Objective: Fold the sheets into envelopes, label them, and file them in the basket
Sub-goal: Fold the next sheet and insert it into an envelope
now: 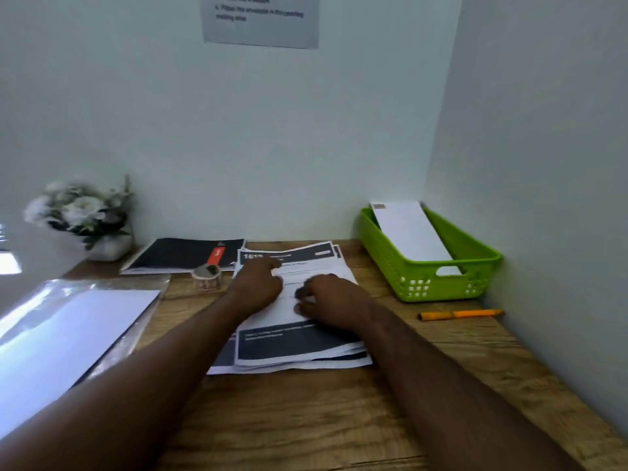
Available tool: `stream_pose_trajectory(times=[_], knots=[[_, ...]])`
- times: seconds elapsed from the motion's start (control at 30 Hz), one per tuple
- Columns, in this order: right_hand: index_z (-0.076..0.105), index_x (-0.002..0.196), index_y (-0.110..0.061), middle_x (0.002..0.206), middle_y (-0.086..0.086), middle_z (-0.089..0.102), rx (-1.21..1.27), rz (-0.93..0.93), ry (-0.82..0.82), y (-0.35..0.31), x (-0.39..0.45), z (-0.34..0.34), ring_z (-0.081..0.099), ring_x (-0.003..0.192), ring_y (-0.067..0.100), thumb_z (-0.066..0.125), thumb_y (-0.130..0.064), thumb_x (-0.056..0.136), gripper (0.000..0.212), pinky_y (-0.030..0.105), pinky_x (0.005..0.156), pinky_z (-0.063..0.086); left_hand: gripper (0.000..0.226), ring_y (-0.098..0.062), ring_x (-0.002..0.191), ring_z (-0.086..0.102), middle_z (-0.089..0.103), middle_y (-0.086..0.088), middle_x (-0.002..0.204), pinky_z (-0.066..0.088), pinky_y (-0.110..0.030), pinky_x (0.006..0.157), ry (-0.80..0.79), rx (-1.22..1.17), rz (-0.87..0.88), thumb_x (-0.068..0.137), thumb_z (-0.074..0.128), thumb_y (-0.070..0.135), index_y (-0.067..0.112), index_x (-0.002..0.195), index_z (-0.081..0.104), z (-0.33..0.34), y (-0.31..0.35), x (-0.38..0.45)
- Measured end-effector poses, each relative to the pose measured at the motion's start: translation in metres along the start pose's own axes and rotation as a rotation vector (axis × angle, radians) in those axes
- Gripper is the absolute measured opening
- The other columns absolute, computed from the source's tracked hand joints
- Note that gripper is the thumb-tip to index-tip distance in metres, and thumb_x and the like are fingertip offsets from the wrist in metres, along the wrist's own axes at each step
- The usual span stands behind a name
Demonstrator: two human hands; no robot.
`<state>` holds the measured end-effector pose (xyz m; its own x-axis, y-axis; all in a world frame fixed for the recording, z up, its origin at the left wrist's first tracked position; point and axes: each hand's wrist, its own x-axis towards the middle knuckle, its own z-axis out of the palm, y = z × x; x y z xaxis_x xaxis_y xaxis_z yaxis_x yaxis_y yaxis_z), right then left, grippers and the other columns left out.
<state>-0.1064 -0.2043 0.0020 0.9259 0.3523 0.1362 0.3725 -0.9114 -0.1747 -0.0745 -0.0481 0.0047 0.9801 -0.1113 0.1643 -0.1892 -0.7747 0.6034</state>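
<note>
A stack of printed sheets (295, 345) with dark header and footer bands lies in the middle of the wooden desk. My left hand (260, 283) rests on the top sheet, index finger stretched toward the header. My right hand (331, 302) lies beside it on the same sheet, fingers curled down onto the paper. Neither hand has lifted anything. A green plastic basket (441, 283) stands at the back right corner with one white envelope (409, 232) leaning inside it. An orange pen (462, 314) lies in front of the basket.
A roll of tape (207, 277) sits left of the stack, a black booklet (183, 254) behind it. White sheets in a clear sleeve (68, 331) lie at the left. A flower pot (88, 222) stands back left. Walls close the back and right; a notice (261, 18) hangs above.
</note>
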Motion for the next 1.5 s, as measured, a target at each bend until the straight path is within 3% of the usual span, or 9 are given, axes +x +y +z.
stream_pose_trajectory(times=[0.13, 0.4, 0.53, 0.67, 0.77, 0.93, 1.2, 1.37, 1.5], knots=[[0.067, 0.116, -0.023, 0.121, -0.001, 0.065, 0.033, 0.023, -0.011, -0.003, 0.005, 0.002, 0.056, 0.113, 0.019, 0.059, -0.045, 0.086, 0.038, 0.033, 0.095, 0.044, 0.047, -0.028, 0.131, 0.043, 0.045, -0.012, 0.144, 0.032, -0.029, 0.106, -0.022, 0.187, -0.018, 0.094, 0.054, 0.03, 0.016, 0.138, 0.05, 0.002, -0.023, -0.006], [0.069, 0.114, -0.022, 0.116, -0.01, 0.067, 0.339, 0.03, -0.025, 0.011, 0.005, -0.005, 0.058, 0.08, -0.005, 0.07, -0.032, 0.084, 0.032, 0.001, 0.066, 0.038, 0.057, -0.03, 0.127, 0.046, 0.05, -0.011, 0.139, 0.037, -0.039, 0.105, -0.136, 0.506, -0.02, 0.09, 0.047, 0.056, 0.023, 0.137, 0.048, -0.009, -0.032, -0.004], [0.071, 0.107, -0.018, 0.098, -0.009, 0.07, 0.574, 0.136, 0.015, 0.016, 0.004, -0.004, 0.057, 0.052, -0.001, 0.073, -0.023, 0.082, 0.026, 0.019, 0.053, 0.05, 0.049, -0.024, 0.11, 0.058, 0.064, -0.003, 0.119, 0.045, -0.035, 0.095, -0.085, 0.483, 0.003, 0.083, 0.059, 0.056, 0.021, 0.117, 0.062, -0.02, -0.027, -0.01], [0.069, 0.111, -0.018, 0.092, -0.008, 0.063, 0.447, 0.301, 0.303, 0.032, 0.008, 0.0, 0.058, 0.07, 0.003, 0.071, -0.028, 0.084, 0.029, 0.019, 0.068, 0.039, 0.049, -0.027, 0.115, 0.056, 0.062, -0.006, 0.125, 0.042, -0.035, 0.098, 0.004, 0.403, -0.038, 0.085, 0.057, 0.054, 0.019, 0.12, 0.061, -0.022, -0.033, -0.013], [0.067, 0.112, -0.015, 0.107, -0.002, 0.065, 0.598, 0.389, 0.309, 0.039, 0.006, 0.001, 0.062, 0.091, 0.016, 0.066, -0.016, 0.086, 0.026, 0.027, 0.08, 0.049, 0.047, -0.03, 0.123, 0.048, 0.056, -0.01, 0.133, 0.034, -0.036, 0.101, 0.019, 0.401, -0.056, 0.091, 0.054, 0.044, 0.016, 0.128, 0.054, -0.021, -0.035, -0.015], [0.065, 0.097, -0.014, 0.089, -0.001, 0.066, 0.803, 0.458, 0.237, 0.037, 0.006, -0.004, 0.058, 0.072, 0.007, 0.062, -0.005, 0.087, 0.014, 0.018, 0.062, 0.046, 0.043, -0.027, 0.119, 0.053, 0.059, -0.009, 0.13, 0.039, -0.034, 0.098, 0.039, 0.219, -0.091, 0.088, 0.059, 0.036, 0.016, 0.126, 0.057, -0.021, -0.032, -0.011], [0.062, 0.103, -0.024, 0.091, 0.016, 0.069, 0.862, 0.501, 0.236, 0.043, 0.007, -0.005, 0.061, 0.077, 0.028, 0.067, 0.001, 0.08, 0.035, 0.039, 0.069, 0.05, 0.022, -0.024, 0.064, 0.061, 0.063, -0.006, 0.091, 0.055, -0.034, 0.053, 0.021, -0.112, -0.225, 0.084, 0.069, 0.02, 0.016, 0.103, 0.059, -0.033, -0.045, -0.009], [0.065, 0.116, -0.014, 0.107, 0.008, 0.069, 0.752, 0.472, 0.369, 0.049, 0.012, 0.008, 0.065, 0.096, 0.022, 0.074, -0.002, 0.07, 0.049, 0.035, 0.084, 0.054, 0.048, -0.028, 0.089, 0.064, 0.066, -0.009, 0.107, 0.055, -0.037, 0.078, 0.195, -0.193, -0.168, 0.078, 0.07, 0.006, 0.014, 0.124, 0.058, -0.027, -0.054, -0.004], [0.056, 0.128, -0.013, 0.099, 0.009, 0.064, 0.698, 0.464, 0.433, 0.049, 0.016, 0.01, 0.058, 0.089, 0.018, 0.074, 0.003, 0.071, 0.062, 0.028, 0.081, 0.046, 0.053, -0.023, 0.048, 0.057, 0.066, -0.014, 0.085, 0.046, -0.025, 0.04, 0.185, -0.448, -0.235, 0.082, 0.062, -0.005, 0.016, 0.13, 0.055, -0.029, -0.055, 0.0]])
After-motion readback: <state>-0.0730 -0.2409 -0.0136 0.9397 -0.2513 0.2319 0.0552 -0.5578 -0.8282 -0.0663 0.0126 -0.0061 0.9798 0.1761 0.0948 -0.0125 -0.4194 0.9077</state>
